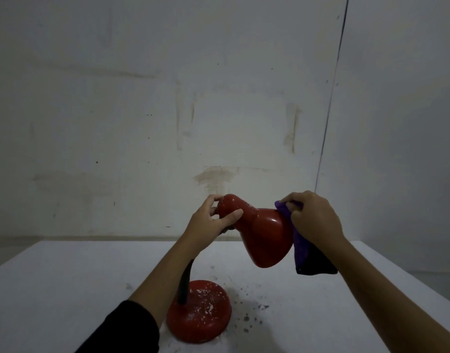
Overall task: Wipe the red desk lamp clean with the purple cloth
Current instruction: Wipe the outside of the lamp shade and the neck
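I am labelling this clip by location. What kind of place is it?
Probably a bare indoor room set up for the recording, not a lived-in home. The wall is plain, stained and scuffed; a thin cable runs down it; the white table carries only the lamp and specks of dirt.

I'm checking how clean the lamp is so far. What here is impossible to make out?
- Inside of the lamp shade, head view: the opening faces away, behind the purple cloth.
- Shade's right rim: covered by the cloth and right hand.
- Shade's narrow rear end: partly under the left hand.
- Front of the base: partly behind the left forearm.
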